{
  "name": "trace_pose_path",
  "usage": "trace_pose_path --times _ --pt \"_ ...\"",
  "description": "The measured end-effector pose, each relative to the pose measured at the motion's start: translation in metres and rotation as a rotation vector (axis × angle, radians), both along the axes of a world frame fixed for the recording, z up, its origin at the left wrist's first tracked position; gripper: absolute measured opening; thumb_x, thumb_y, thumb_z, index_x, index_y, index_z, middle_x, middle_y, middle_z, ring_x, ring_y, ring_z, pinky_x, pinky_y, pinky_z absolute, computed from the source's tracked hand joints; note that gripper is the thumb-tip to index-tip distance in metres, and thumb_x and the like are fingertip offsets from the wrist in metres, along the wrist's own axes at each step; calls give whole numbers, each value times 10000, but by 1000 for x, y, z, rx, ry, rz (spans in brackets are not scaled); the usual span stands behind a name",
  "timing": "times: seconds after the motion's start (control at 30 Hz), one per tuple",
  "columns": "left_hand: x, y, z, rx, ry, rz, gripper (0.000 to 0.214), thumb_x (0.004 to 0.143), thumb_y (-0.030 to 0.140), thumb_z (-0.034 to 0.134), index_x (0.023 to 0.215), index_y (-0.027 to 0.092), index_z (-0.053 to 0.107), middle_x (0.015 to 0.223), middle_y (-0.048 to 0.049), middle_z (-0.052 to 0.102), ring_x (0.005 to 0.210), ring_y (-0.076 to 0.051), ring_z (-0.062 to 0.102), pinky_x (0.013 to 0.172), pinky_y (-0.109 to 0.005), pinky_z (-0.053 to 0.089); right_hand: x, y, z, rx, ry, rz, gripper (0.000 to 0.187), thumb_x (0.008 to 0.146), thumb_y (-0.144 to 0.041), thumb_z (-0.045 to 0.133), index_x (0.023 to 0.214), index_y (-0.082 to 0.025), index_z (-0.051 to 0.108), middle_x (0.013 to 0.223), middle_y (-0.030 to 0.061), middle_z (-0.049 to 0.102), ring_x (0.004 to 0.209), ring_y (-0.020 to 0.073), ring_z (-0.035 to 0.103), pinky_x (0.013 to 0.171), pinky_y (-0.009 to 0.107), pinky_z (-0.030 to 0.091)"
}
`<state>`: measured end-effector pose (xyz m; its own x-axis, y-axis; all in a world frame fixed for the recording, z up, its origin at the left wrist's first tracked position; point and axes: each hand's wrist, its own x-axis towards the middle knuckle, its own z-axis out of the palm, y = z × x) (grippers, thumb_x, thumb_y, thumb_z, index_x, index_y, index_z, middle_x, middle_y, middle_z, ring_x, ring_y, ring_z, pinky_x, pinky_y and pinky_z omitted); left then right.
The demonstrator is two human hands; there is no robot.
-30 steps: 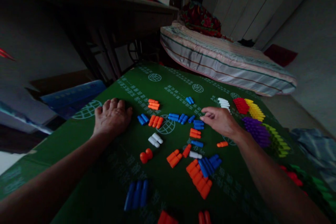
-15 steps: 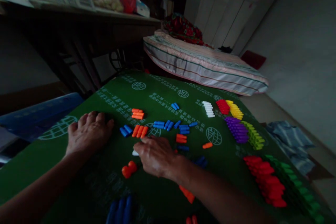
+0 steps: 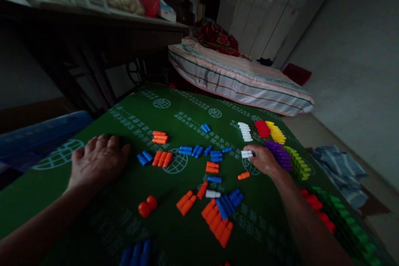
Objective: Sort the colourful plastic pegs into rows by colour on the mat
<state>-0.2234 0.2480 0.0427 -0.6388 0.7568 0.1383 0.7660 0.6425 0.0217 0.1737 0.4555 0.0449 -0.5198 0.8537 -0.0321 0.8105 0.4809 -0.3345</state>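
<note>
Pegs (image 3: 245,154), white, are pinched by right hand (image 3: 262,159) beside purple stack (image 3: 279,154), apparently for placing; controlled release seems needed.

From where I stand, a hand could cross the bare green cloth (image 3: 183,106) along the far side. Blue pieces (image 3: 216,156) and orange pieces (image 3: 213,167) clutter the middle. The purple stack (image 3: 278,156) crowds the right hand (image 3: 262,160), which pinches white pieces (image 3: 245,154); the white row (image 3: 245,131) stands just beyond. The left hand (image 3: 99,158), lying flat, obstructs the left side.
</note>
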Motion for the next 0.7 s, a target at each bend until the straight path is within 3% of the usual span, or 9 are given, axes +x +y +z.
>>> trace_pose_path --times 0.1,0.2,0.27,0.37,0.5,0.7 --pt "0 1 1 -6 -10 5 704 853 543 52 1203 123 495 1380 -208 430 1317 -373 332 1004 -562 336 2 -8 0 37 -104 -54 450 754 -112 574 1179 -245 638 1126 40 666 1011 168 631 856 241 447" --pt "1 2 2 -12 -9 2 720 849 551 39 1210 123 492 1381 -207 430 1316 -374 332 999 -562 341 -8 -22 3 59 -207 -174 484 795 -342 620 1265 -236 581 1116 84 669 1004 224 638 812 293 464" --pt "0 1 1 -9 -7 -3 724 850 552 36 1224 124 484 1382 -205 428 1312 -374 335 994 -563 345 -17 -31 3 97 -269 -217 401 838 -420 563 1185 -228 624 1062 100 682 982 240 645 772 304 465" --pt "-1 1 0 -5 -4 1 724 851 551 35 1228 126 485 1372 -201 439 1303 -374 346 989 -565 347 -24 -31 1 153 -284 -236 254 867 -370 518 1036 -250 666 1017 79 695 941 213 655 728 273 454" --pt "-1 1 -1 -4 10 -4 723 850 555 39 1218 126 491 1372 -202 441 1307 -375 343 987 -560 350 -20 -3 1 161 -141 -301 304 846 -373 555 1114 -254 633 1050 52 707 963 209 655 749 269 464" --pt "-1 1 -2 5 14 -3 719 849 555 35 1212 134 491 1372 -198 443 1303 -375 349 986 -561 353 -28 47 9 195 -85 -408 472 849 -421 568 1276 -222 542 1152 91 678 1063 265 629 823 338 482"
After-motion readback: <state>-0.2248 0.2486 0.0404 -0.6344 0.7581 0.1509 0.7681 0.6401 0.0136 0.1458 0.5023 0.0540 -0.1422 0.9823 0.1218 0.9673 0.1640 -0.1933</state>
